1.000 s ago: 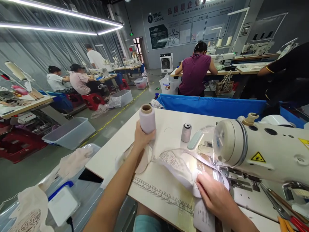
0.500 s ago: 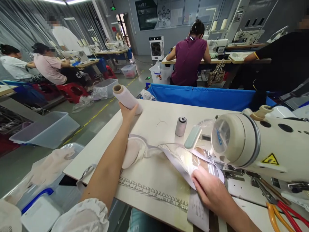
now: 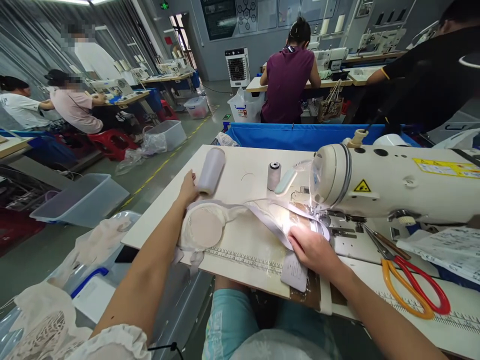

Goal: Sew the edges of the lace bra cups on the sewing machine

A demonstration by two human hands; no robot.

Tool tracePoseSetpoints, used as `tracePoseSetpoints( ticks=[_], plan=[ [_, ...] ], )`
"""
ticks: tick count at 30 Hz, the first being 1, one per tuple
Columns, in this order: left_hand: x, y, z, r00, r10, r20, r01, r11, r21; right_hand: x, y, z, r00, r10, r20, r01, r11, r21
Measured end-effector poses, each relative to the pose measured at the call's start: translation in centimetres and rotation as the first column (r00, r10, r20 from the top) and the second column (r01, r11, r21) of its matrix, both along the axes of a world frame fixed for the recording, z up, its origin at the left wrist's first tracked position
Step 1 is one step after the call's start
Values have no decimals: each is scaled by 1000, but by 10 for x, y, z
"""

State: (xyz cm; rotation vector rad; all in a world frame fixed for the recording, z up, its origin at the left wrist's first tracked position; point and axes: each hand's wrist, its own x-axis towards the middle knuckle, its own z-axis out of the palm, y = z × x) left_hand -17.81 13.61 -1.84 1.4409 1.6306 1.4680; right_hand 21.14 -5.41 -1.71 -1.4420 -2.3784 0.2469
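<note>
A pale bra [image 3: 204, 227] lies across the sewing table, one round cup facing up at the left and its lilac-edged band running right under the machine's needle area. My right hand [image 3: 313, 250] is closed on the band near the needle; the pinched fingertips are partly hidden. Beside the thread cone [image 3: 211, 171], my left hand [image 3: 188, 187] has its fingers loosely bent, with nothing visible in them. That pale lilac cone rests on the table just right of the hand. A smaller thread spool [image 3: 274, 176] stands further right, near the sewing machine [image 3: 390, 175].
Orange-and-red-handled scissors [image 3: 412, 290] lie right of my right hand. A printed ruler [image 3: 243, 260] runs along the table's front, with a white card [image 3: 294, 271] at the edge. At lower left, a clear bin [image 3: 127, 220] holds more fabric pieces. Co-workers sit beyond the blue cloth bin [image 3: 273, 136].
My left hand has set the cone down on the table and let go, drawing back to its left. My right hand keeps hold of the bra. The view has shifted to show more at the right.
</note>
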Motion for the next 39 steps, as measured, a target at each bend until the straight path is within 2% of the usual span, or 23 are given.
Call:
tracePoseSetpoints(
  ticks=[3,5,8,10,12,13,15,16,17,19,24,26,27,28,29,30,31,32,33,34,35,37,39],
  plan=[
    [-2,-9,-6,972,24,-232,-43,996,-74,-1,0,0,1000,-5,-12,5,1000,-8],
    [-1,-11,-4,936,2,-351,-42,993,-107,0,0,-1,1000,-10,-21,10,1000,1],
    [1,-15,9,863,-73,-500,11,992,-126,0,1,-4,999,-4,-32,5,999,33],
    [5,-19,22,784,-158,-600,104,987,-124,1,2,-6,1000,1,-28,0,999,39],
    [14,-20,36,626,-282,-727,261,954,-146,0,3,-7,1000,2,-18,-1,999,37],
    [21,-19,42,517,-334,-788,337,926,-172,0,4,-7,1000,3,-16,-2,999,34],
    [40,-11,52,149,-378,-914,456,846,-276,-1,4,-7,1000,3,-15,-2,999,33],
    [51,-5,56,-14,-375,-927,495,803,-333,-1,4,-6,1000,3,-16,-2,999,32],
    [63,1,59,-140,-366,-920,536,753,-381,-1,4,-6,1000,2,-17,-2,1000,31],
    [88,14,63,-262,-308,-914,637,657,-404,0,4,-6,1000,4,-21,-4,1000,31],
    [134,31,60,-366,-207,-907,814,400,-420,3,5,-8,999,29,-28,-29,999,31],
    [140,33,57,-326,-237,-915,841,370,-395,3,5,-9,999,35,-32,-34,999,31],
    [139,35,57,-259,-272,-927,854,384,-351,4,5,-10,999,37,-35,-36,999,35],
    [137,36,57,-143,-313,-939,862,426,-274,4,4,-10,998,39,-39,-38,998,42],
    [133,39,60,19,-350,-936,852,495,-168,4,4,-10,998,44,-42,-42,998,51],
    [127,43,64,220,-367,-904,809,587,-41,4,4,-10,998,49,-45,-46,997,60],
    [120,48,71,454,-342,-823,708,700,99,3,3,-10,997,54,-48,-50,997,66],
    [112,54,79,646,-294,-705,581,788,204,3,3,-9,997,57,-50,-54,996,69],
    [102,61,90,790,-238,-565,449,852,269,3,3,-8,997,59,-52,-55,996,71],
    [92,69,101,894,-180,-410,317,901,297,3,4,-8,997,59,-55,-55,996,74],
    [82,75,112,952,-144,-269,223,930,292,2,4,-7,997,58,-57,-54,996,76],
    [62,87,131,997,-71,-43,79,972,223,2,4,-6,996,60,-62,-55,995,88],
    [43,93,141,999,25,27,-29,986,165,3,3,-6,996,67,-65,-60,994,93]
  ],
)
